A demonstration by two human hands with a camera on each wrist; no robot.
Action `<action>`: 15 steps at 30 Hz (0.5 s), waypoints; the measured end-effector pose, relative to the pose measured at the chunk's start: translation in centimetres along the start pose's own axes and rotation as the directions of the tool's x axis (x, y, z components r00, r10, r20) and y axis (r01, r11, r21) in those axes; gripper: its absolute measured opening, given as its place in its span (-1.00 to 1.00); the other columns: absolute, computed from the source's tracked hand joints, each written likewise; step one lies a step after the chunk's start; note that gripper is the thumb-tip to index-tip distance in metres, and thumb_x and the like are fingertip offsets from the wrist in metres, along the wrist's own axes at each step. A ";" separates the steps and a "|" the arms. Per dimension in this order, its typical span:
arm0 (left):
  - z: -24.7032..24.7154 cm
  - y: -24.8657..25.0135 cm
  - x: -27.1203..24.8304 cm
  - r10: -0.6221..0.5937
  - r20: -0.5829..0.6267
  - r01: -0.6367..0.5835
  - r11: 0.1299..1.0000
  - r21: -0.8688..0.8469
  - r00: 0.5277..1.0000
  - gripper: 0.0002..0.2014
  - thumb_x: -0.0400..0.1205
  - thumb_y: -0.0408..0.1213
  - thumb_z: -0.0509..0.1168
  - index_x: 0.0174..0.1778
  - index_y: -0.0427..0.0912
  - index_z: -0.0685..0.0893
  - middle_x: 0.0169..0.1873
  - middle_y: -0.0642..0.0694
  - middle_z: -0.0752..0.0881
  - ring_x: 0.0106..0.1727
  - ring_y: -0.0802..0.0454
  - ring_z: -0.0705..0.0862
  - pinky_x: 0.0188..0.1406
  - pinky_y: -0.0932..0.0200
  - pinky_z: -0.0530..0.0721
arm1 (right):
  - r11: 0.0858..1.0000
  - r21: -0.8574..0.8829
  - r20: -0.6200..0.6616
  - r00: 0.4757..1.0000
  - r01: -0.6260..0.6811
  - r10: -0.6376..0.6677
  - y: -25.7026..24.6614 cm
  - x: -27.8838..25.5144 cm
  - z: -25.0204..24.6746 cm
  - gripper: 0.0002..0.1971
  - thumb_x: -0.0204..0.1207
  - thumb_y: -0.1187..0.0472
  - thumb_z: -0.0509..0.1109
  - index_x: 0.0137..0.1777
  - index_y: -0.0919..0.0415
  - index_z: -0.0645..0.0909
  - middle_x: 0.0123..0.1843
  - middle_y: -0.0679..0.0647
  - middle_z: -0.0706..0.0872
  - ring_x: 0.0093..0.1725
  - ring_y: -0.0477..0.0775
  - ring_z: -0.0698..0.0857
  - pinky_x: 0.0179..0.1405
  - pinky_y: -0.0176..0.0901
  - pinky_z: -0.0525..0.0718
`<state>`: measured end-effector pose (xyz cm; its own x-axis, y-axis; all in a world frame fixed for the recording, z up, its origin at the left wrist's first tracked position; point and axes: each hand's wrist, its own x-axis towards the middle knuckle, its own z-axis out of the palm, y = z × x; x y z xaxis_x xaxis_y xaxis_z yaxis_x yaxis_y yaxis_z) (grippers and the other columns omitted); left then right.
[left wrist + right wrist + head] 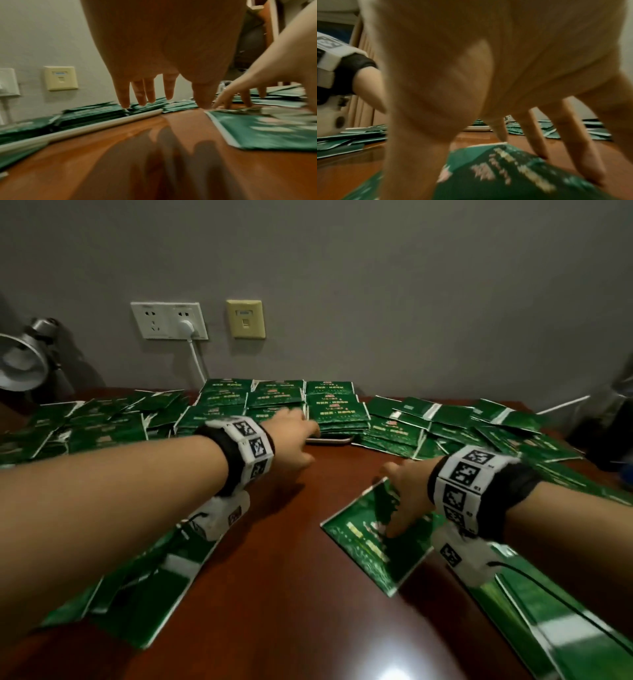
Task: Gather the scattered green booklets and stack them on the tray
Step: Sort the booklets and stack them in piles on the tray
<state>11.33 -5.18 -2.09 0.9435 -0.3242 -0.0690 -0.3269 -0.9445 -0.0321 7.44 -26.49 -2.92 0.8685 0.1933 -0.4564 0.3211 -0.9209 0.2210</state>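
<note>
Green booklets (pixel 329 405) sit stacked in rows on the tray (pixel 330 440) by the wall, with more scattered over the wooden table (pixel 274 542) on either side. Her left hand (pixel 294 436) reaches to the tray's front edge, fingers straight and holding nothing. Her right hand (pixel 406 494) presses spread fingers onto a lone booklet (pixel 370 546) lying flat nearer her.

Bare table (pixel 308 542) lies open between both hands; green booklets (pixel 479 422) crowd the outer sides, and the tray (pixel 329 440) stands ahead.
</note>
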 end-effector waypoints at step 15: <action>5.5 8.7 -9.1 -0.049 0.173 0.083 0.978 -0.190 0.984 -0.10 0.45 0.06 0.53 0.64 -0.02 0.22 0.40 -0.15 0.44 0.42 -0.16 0.40 0.40 0.04 0.39 | 0.989 0.145 -0.123 0.992 0.011 0.007 -3.3 -4.3 4.3 0.01 0.02 -0.44 0.57 0.41 0.07 0.38 0.03 -0.03 0.66 -0.02 0.08 0.67 0.04 -0.09 0.63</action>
<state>-0.43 -10.11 -7.27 0.9347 -0.2631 -0.2389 -0.2315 -0.9609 0.1522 1.00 -25.79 -5.40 0.9105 0.2274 -0.3455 0.2728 -0.9580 0.0884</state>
